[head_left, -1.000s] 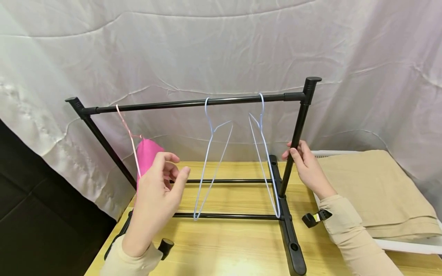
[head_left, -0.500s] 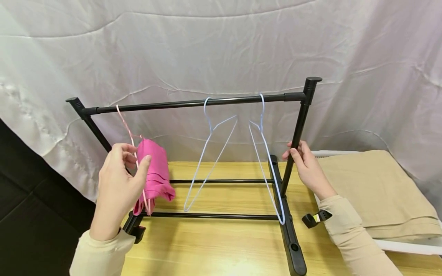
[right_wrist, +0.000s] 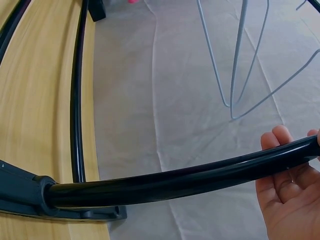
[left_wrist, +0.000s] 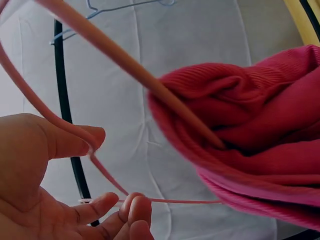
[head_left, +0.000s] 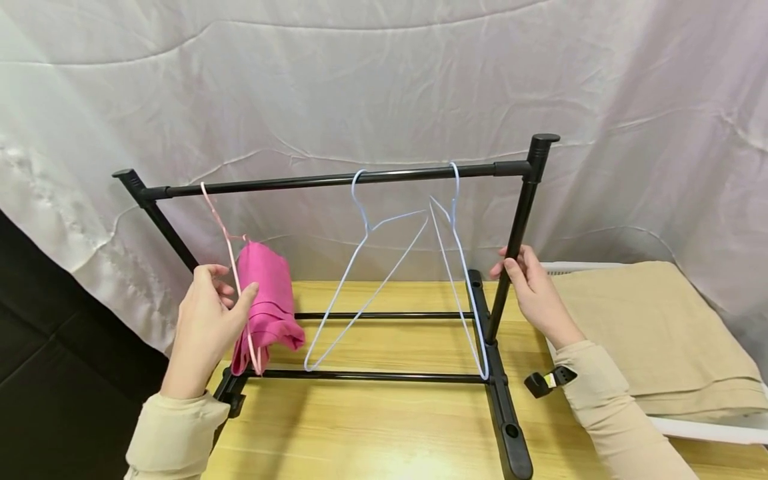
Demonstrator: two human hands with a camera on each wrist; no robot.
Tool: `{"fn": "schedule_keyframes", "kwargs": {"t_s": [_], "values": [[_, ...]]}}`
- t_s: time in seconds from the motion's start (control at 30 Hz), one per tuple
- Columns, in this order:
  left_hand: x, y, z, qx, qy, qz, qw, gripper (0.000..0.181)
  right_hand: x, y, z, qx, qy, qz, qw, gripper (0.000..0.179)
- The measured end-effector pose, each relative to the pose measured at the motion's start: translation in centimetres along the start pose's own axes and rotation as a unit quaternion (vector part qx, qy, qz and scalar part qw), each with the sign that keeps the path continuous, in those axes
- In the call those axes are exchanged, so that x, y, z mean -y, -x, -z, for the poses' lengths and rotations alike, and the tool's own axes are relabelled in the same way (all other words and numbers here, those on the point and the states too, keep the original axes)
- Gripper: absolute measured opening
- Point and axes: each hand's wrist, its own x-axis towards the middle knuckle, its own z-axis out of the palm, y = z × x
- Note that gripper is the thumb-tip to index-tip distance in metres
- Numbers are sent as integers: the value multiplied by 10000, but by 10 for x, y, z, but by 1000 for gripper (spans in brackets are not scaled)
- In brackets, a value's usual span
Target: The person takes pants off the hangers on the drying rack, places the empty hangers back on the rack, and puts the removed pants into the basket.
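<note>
In the head view my left hand [head_left: 207, 327] is at a pink wire hanger [head_left: 231, 253], at the left end of the rack's bar. The left wrist view shows my thumb [left_wrist: 82, 142] right at the hanger's wire, the loosely bent fingers apart from it. A folded bright pink cloth [head_left: 267, 293] hangs over this hanger, to the right of the hand. My right hand [head_left: 534, 293] grips the right upright post [head_left: 510, 257] of the black clothes rack, fingers behind it and thumb in front. Two light blue wire hangers [head_left: 345, 280] hang from the same bar, bare.
On the wooden table [head_left: 372, 427] stands the rack, its foot [head_left: 507, 427] pointing forward at the right. A white basket [head_left: 708, 430] with folded beige cloth [head_left: 648, 327] is beside the right arm. A pale curtain [head_left: 360, 87] hangs behind.
My left hand moved left from in front of the pink cloth to the pink hanger, then slightly down. The middle blue hanger has swung wider. The right hand stays on the post.
</note>
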Motion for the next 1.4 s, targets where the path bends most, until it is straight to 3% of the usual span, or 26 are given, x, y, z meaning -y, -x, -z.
{"fn": "schedule_keyframes", "kwargs": {"t_s": [0.2,0.47,0.83,1.07,1.17,1.4], "values": [[13,0,0,255,50,142,9996,49,1,1,-3,-36,-67,37,10000,37],[27,-2,4,169,-143,351,9991,33,0,1,-5,-77,-156,69,9998,37],[43,-6,15,258,-803,-145,9963,35,0,1,-4,-57,-171,64,9998,36],[45,-6,20,359,-1183,272,9920,39,-1,1,-3,-35,-121,25,9999,36],[45,-6,19,325,-1066,471,9927,43,-1,2,-3,-56,-125,41,9999,36],[47,-4,12,-215,-511,596,9967,43,0,3,-4,-66,-165,43,9998,37]]}}
